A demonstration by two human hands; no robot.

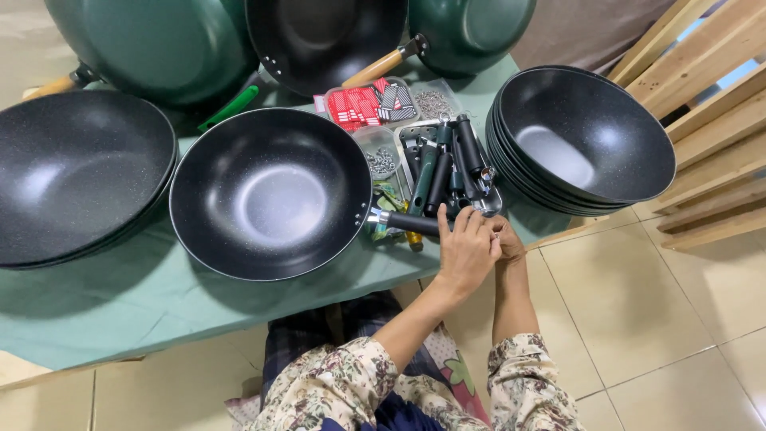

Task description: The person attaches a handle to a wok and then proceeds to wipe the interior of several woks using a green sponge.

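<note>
A black non-stick wok (pixel 271 191) lies on the green-covered table (pixel 159 299) right in front of me. Its black handle (pixel 407 223) points right, off the table's edge. My left hand (pixel 467 249) is closed around the end of that handle. My right hand (pixel 509 242) presses in just behind the left hand at the handle's tip. Most of its fingers are hidden, so what it holds cannot be made out.
Stacked black woks stand at the right (pixel 586 136) and at the left (pixel 76 175). Green woks (pixel 159 48) and a wooden-handled one (pixel 319 40) crowd the back. A metal tray of loose handles (pixel 447 164), a screw box (pixel 381 160) and a red packet (pixel 355 105) lie between. Wooden slats (pixel 702 96) stand far right.
</note>
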